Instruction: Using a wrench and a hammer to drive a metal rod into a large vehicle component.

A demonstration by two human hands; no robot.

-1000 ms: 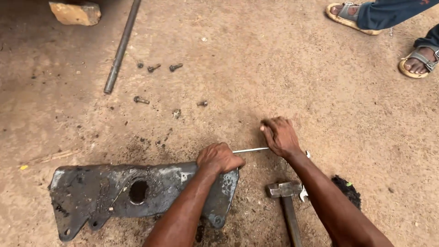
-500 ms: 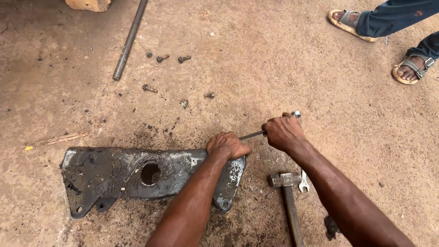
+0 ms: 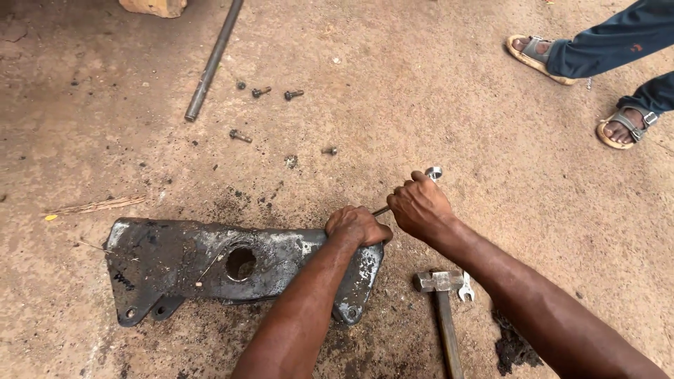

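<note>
You're mid-turn on a bolt: left hand (image 3: 357, 226) clenched on the bracket (image 3: 210, 263), right hand (image 3: 420, 207) grasping the wrench (image 3: 433, 173); keep it seated.

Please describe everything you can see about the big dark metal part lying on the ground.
The metal part is a long, flat, heavy-looking bracket, dark grey and coated with black grease and dirt. It has a large round hole near its middle and small bolt holes in lugs at its lower left and lower right corners. It lies flat on the sandy concrete ground. The left hand presses on its upper right edge, where a slim wrench, gripped by the right hand, meets it.
</note>
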